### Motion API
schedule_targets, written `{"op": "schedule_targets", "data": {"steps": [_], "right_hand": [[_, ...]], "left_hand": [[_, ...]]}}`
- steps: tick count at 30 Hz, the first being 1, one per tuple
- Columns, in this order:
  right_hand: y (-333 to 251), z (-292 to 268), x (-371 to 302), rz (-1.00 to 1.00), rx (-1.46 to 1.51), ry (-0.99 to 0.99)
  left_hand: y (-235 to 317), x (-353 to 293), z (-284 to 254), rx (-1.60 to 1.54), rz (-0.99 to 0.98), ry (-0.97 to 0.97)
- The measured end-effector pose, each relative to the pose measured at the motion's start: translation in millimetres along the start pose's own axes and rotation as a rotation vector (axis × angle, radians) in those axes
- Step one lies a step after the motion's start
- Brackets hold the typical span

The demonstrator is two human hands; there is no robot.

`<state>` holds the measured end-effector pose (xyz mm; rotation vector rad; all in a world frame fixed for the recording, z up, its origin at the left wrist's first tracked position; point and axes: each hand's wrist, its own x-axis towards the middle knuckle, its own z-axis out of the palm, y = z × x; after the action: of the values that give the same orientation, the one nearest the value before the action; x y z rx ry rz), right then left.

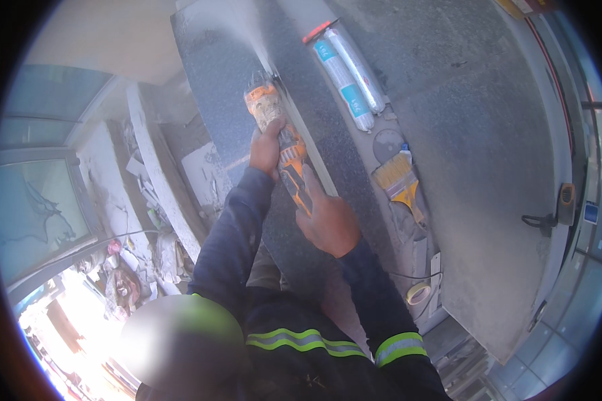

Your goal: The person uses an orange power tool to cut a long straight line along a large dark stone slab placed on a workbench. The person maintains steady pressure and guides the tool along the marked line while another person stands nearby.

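Both my hands are closed on an orange angle grinder (292,155), caked with pale dust. My left hand (266,148) wraps the body behind its head, while my right hand (331,224) grips the rear handle. The grinder's head is at a dark speckled stone slab (214,87), and a plume of whitish dust (241,30) streams away from it toward the far end. Dust and the tool's head hide the disc. Alongside the grinder runs a long, narrow pale strip (320,167).
Right of the slab lie two foil sealant tubes (344,83), a grey disc (388,145), a wide paintbrush (398,179) and a tape roll (419,293). A black cable (415,275) curves near the roll. Rubble (124,284) fills the left side. An orange-and-black device (566,204) sits far right.
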<state>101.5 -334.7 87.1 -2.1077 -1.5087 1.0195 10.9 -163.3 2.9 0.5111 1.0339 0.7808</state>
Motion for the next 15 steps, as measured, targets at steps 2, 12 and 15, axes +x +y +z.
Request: {"op": "schedule_targets", "data": {"steps": [2, 12, 15], "right_hand": [[0, -1, -10, -0.012, 0.005, 0.01], [4, -5, -36, -0.009, 0.033, 0.01], [4, -4, -39, -0.006, 0.033, 0.002]], "left_hand": [[-3, -12, 0, -0.018, -0.027, -0.015], [-13, -38, 2, -0.044, -0.073, 0.003], [-15, -42, 2, -0.063, -0.051, -0.005]]}}
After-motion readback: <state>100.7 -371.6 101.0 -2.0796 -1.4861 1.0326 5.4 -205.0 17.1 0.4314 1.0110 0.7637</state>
